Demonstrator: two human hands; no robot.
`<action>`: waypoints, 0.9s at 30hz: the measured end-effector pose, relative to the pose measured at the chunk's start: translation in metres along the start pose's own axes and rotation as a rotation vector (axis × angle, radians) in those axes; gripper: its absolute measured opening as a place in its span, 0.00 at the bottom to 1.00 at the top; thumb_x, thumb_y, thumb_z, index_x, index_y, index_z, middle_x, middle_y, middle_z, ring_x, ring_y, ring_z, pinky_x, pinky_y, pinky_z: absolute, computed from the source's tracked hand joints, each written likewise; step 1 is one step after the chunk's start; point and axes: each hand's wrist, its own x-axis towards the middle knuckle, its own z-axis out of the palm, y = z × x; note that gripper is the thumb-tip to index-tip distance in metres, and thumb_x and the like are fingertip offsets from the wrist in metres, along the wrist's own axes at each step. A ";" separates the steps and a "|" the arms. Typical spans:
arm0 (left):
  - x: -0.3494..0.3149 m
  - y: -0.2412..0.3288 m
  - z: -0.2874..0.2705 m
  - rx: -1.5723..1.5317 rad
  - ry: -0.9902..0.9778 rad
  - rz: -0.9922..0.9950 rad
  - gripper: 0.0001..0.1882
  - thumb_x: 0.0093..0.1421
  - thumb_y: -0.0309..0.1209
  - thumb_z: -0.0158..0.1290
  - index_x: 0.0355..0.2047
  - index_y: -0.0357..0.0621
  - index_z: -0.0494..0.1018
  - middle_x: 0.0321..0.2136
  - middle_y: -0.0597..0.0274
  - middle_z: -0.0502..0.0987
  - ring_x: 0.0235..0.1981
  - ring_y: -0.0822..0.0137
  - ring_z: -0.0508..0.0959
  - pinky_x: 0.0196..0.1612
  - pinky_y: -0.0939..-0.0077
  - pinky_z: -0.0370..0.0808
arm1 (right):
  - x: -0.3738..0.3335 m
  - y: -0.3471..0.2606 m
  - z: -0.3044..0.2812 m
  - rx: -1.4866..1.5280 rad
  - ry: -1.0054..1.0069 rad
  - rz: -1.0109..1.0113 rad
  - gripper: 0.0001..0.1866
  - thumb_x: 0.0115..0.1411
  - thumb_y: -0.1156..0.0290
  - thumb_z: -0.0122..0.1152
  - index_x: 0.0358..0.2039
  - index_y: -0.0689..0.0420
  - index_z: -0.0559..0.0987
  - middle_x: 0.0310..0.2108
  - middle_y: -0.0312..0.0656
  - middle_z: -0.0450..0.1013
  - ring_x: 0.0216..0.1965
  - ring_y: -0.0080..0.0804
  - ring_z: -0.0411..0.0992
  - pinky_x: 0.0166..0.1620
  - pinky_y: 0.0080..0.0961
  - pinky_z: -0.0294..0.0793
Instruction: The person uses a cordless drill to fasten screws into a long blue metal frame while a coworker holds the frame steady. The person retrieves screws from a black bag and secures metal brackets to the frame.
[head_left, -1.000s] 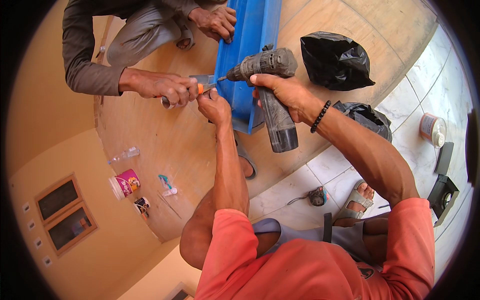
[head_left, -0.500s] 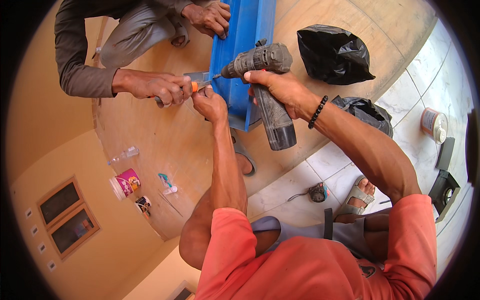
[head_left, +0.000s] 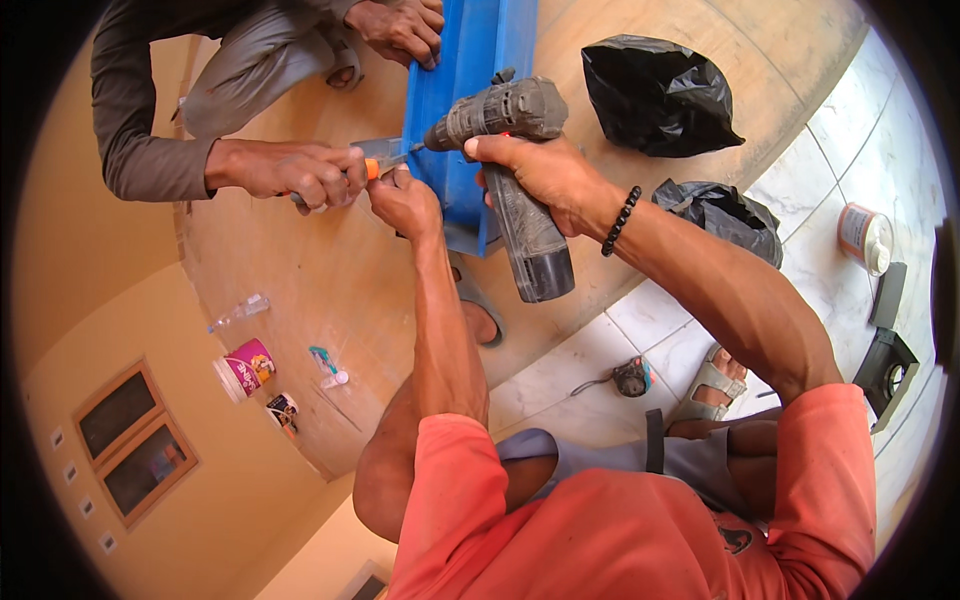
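Observation:
My right hand [head_left: 545, 175] grips a dusty black cordless drill [head_left: 510, 108] by its handle. The drill points left, its tip against the near left edge of a long blue metal channel [head_left: 470, 60]. Just below that tip, my left hand [head_left: 410, 205] is closed in a pinch at the channel's edge; what its fingers hold is hidden. A co-worker's hand [head_left: 300, 178] beside it holds a tool with an orange-and-grey handle [head_left: 371, 169] and a flat, pale blade [head_left: 382, 150] at the same edge. The co-worker's other hand [head_left: 400, 30] rests on the channel farther up.
Two black plastic bags [head_left: 655, 95] lie right of the channel. On the white tiles are a tape measure [head_left: 632, 377], a white tub [head_left: 866, 238] and a black case [head_left: 888, 375]. A pink bucket [head_left: 247, 368] and a clear bottle [head_left: 240, 312] lie at left.
The whole view has shifted slightly, so the channel, drill and hands appear a little farther left. The drill tip stays at the channel's edge and both hands keep their grips.

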 end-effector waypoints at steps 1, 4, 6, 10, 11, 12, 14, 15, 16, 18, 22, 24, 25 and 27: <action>-0.001 0.001 -0.001 0.003 0.002 -0.002 0.08 0.55 0.18 0.47 0.36 0.26 0.67 0.30 0.41 0.79 0.34 0.49 0.80 0.41 0.62 0.72 | -0.002 -0.001 0.002 0.006 0.007 -0.008 0.16 0.53 0.62 0.66 0.37 0.57 0.75 0.24 0.38 0.73 0.21 0.26 0.72 0.25 0.24 0.76; 0.003 -0.004 0.001 -0.053 0.002 0.018 0.08 0.55 0.19 0.47 0.36 0.26 0.67 0.30 0.40 0.79 0.34 0.49 0.80 0.41 0.62 0.72 | -0.004 0.002 0.008 0.005 0.028 -0.048 0.15 0.53 0.62 0.66 0.37 0.57 0.75 0.24 0.38 0.73 0.21 0.25 0.72 0.25 0.25 0.76; 0.003 -0.003 0.003 -0.062 0.000 0.021 0.08 0.55 0.19 0.47 0.35 0.25 0.67 0.30 0.40 0.79 0.35 0.49 0.80 0.42 0.62 0.72 | -0.003 0.005 0.008 -0.014 0.048 -0.084 0.15 0.54 0.63 0.66 0.36 0.57 0.75 0.24 0.38 0.72 0.21 0.25 0.72 0.24 0.25 0.75; 0.001 -0.005 0.001 0.021 0.004 -0.024 0.08 0.55 0.18 0.47 0.35 0.25 0.66 0.30 0.40 0.79 0.35 0.49 0.80 0.42 0.62 0.72 | 0.002 0.018 0.007 -0.062 0.068 -0.165 0.14 0.54 0.63 0.66 0.35 0.57 0.75 0.23 0.37 0.72 0.21 0.26 0.72 0.23 0.25 0.74; 0.001 -0.006 0.001 0.011 -0.001 -0.012 0.08 0.55 0.18 0.47 0.35 0.25 0.66 0.31 0.40 0.79 0.35 0.49 0.80 0.41 0.62 0.72 | 0.002 0.020 0.008 -0.070 0.067 -0.185 0.14 0.54 0.63 0.66 0.35 0.57 0.75 0.23 0.37 0.72 0.21 0.26 0.71 0.23 0.25 0.74; 0.002 -0.006 0.001 -0.002 -0.005 0.000 0.08 0.55 0.18 0.47 0.35 0.25 0.66 0.31 0.41 0.79 0.35 0.49 0.80 0.41 0.62 0.72 | 0.002 0.022 0.009 -0.057 0.066 -0.183 0.13 0.54 0.64 0.66 0.35 0.57 0.75 0.23 0.37 0.72 0.20 0.25 0.71 0.23 0.25 0.74; 0.005 -0.007 0.002 -0.034 -0.004 0.019 0.08 0.55 0.18 0.47 0.35 0.26 0.66 0.31 0.41 0.79 0.35 0.49 0.80 0.41 0.62 0.72 | 0.000 0.026 0.012 -0.038 0.065 -0.192 0.12 0.54 0.65 0.66 0.34 0.58 0.75 0.23 0.36 0.71 0.20 0.25 0.70 0.23 0.24 0.73; 0.005 -0.006 0.002 -0.053 -0.002 0.026 0.08 0.55 0.18 0.48 0.35 0.26 0.67 0.31 0.41 0.79 0.35 0.49 0.80 0.41 0.62 0.72 | -0.001 0.028 0.013 -0.032 0.067 -0.203 0.12 0.55 0.65 0.65 0.34 0.58 0.75 0.23 0.36 0.71 0.20 0.24 0.70 0.23 0.24 0.73; 0.005 -0.006 0.003 -0.071 0.001 0.033 0.08 0.55 0.18 0.48 0.35 0.26 0.67 0.31 0.41 0.79 0.35 0.49 0.80 0.41 0.62 0.72 | 0.000 0.032 0.014 -0.035 0.071 -0.228 0.11 0.55 0.65 0.65 0.33 0.58 0.75 0.23 0.35 0.71 0.20 0.24 0.69 0.23 0.24 0.73; 0.004 -0.002 0.001 0.018 -0.006 0.033 0.08 0.55 0.19 0.48 0.35 0.26 0.67 0.31 0.41 0.79 0.35 0.49 0.80 0.41 0.62 0.72 | -0.001 0.037 0.015 -0.052 0.078 -0.269 0.10 0.55 0.66 0.65 0.33 0.57 0.76 0.22 0.34 0.70 0.20 0.23 0.68 0.24 0.24 0.72; 0.004 -0.007 0.002 -0.039 -0.001 0.012 0.08 0.54 0.19 0.48 0.35 0.26 0.68 0.30 0.42 0.79 0.34 0.49 0.80 0.41 0.62 0.72 | -0.001 0.045 0.015 -0.097 0.075 -0.347 0.10 0.55 0.68 0.65 0.34 0.58 0.77 0.24 0.33 0.71 0.23 0.20 0.68 0.26 0.22 0.72; 0.006 -0.012 0.001 -0.017 -0.019 0.012 0.08 0.54 0.20 0.49 0.34 0.26 0.68 0.30 0.41 0.79 0.34 0.49 0.80 0.41 0.62 0.72 | -0.001 0.048 0.013 -0.190 0.064 -0.389 0.13 0.54 0.68 0.65 0.38 0.58 0.77 0.30 0.35 0.73 0.29 0.22 0.69 0.34 0.23 0.72; 0.006 -0.014 0.000 -0.006 -0.029 0.011 0.08 0.54 0.20 0.49 0.34 0.26 0.68 0.30 0.41 0.79 0.34 0.50 0.80 0.41 0.62 0.73 | -0.001 0.047 0.011 -0.276 0.059 -0.408 0.16 0.52 0.69 0.66 0.41 0.59 0.77 0.35 0.38 0.75 0.35 0.24 0.71 0.40 0.24 0.72; 0.005 -0.014 -0.001 0.017 -0.018 0.009 0.09 0.54 0.20 0.49 0.34 0.26 0.69 0.30 0.41 0.79 0.34 0.49 0.80 0.41 0.62 0.73 | 0.001 0.051 0.010 -0.320 0.057 -0.459 0.19 0.50 0.69 0.67 0.44 0.59 0.77 0.40 0.40 0.76 0.41 0.27 0.73 0.46 0.25 0.72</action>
